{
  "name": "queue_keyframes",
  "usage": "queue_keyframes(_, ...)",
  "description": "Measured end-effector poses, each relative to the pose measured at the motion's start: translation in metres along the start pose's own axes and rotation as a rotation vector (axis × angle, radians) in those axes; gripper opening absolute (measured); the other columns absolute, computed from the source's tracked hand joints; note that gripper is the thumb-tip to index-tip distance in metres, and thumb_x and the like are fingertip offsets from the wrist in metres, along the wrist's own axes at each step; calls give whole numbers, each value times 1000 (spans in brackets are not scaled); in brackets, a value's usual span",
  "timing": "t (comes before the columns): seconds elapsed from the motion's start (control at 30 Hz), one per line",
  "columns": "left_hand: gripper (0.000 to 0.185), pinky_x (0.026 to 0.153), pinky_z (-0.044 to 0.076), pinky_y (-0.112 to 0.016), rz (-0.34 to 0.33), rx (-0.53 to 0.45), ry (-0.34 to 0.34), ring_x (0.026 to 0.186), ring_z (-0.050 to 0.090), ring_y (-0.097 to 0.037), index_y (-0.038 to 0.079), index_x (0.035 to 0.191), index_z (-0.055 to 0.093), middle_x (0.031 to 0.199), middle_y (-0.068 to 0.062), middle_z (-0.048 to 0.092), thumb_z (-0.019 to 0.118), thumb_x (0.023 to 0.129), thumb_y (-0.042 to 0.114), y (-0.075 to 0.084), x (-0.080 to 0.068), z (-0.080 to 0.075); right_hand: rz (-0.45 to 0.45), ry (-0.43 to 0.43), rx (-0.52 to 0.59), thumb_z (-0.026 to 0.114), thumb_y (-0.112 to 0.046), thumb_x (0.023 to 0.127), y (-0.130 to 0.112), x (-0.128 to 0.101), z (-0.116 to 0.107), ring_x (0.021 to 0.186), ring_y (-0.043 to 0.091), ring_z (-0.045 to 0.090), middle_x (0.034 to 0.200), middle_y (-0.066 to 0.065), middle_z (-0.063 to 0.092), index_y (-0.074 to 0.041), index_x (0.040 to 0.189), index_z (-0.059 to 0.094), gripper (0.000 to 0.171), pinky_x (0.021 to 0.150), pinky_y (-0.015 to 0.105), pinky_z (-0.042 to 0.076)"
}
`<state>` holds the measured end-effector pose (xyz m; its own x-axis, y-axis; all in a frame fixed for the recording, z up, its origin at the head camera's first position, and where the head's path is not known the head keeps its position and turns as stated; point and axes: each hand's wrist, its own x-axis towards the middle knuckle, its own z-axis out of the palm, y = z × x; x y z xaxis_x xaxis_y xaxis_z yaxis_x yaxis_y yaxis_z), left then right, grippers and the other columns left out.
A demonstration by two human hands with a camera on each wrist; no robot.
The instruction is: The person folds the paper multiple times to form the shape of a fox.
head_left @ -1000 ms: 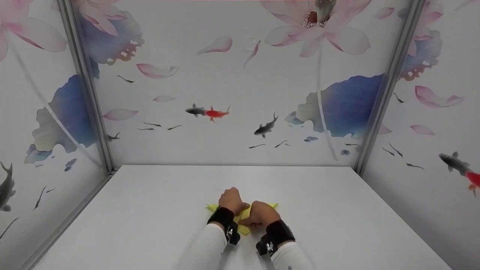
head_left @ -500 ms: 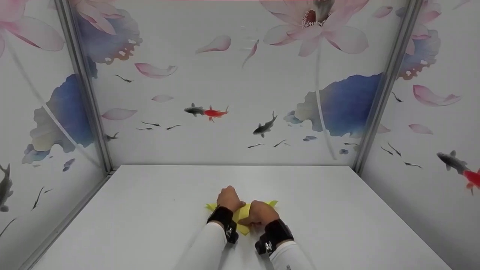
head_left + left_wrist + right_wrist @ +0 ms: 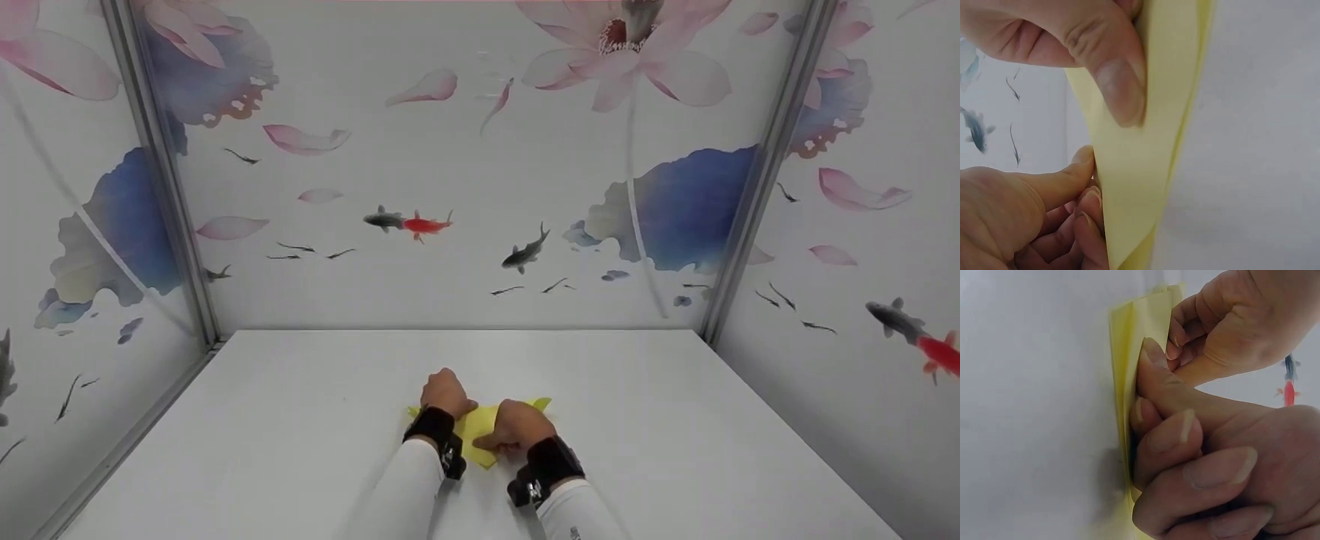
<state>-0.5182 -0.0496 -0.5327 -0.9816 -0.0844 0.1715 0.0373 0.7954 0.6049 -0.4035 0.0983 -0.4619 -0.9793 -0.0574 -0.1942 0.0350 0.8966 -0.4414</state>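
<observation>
one pale yellow paper (image 3: 472,429) looks folded, layered and straight-edged.

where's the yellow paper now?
Lower centre of the head view: the yellow paper shows between the left hand and right hand, both holding it, white table around.

A white tabletop (image 3: 322,442) fills a booth-like workstation (image 3: 450,311), closed in by a left panel (image 3: 30,247), a far panel (image 3: 450,165) and a right panel (image 3: 885,232) printed with pink lotus blossoms (image 3: 622,67), blue leaves (image 3: 694,210) and koi (image 3: 426,224). Gray metal posts (image 3: 159,165) mark the far corners; whether lab or workshop surrounds it cannot be told.
</observation>
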Motion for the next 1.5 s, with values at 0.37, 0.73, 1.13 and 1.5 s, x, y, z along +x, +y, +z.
queue_keyframes(0.37, 46, 73, 61, -40, 73, 79, -17, 78, 73, -25, 1, 96, 72, 86, -12, 76, 101, 77, 32, -28, 6, -17, -81, 23, -52, 90, -40, 88, 1, -5, -1, 43, 8, 37, 42, -9, 43, -14, 53, 60, 53, 47, 22, 30)
queue_keyframes(0.73, 38, 63, 57, -34, 92, 99, 1, 67, 70, -19, 4, 78, 76, 73, -5, 75, 100, 76, 33, -75, 21, -37, -66, 9, -45, 90, -40, 89, 5, 0, -2, 45, 8, 40, 45, -8, 47, -14, 53, 60, 53, 48, 23, 31)
queue_keyframes(1.13, 32, 66, 59, -39, 117, 4, 66, 71, 74, -27, -4, 81, 77, 79, -17, 79, 90, 87, 24, -105, -1, -83, -77, -8, -27, 88, -40, 91, 7, 5, 0, 47, 10, 40, 46, -8, 47, -14, 51, 61, 55, 49, 24, 31)
queue_keyframes(1.5, 43, 62, 49, -33, 130, -23, 31, 63, 55, -16, -1, 83, 69, 73, -9, 66, 76, 101, 38, -22, -47, -83, -52, -39, -41, 87, -42, 91, 4, 9, 2, 47, 9, 40, 47, -7, 48, -15, 51, 59, 56, 49, 23, 31)
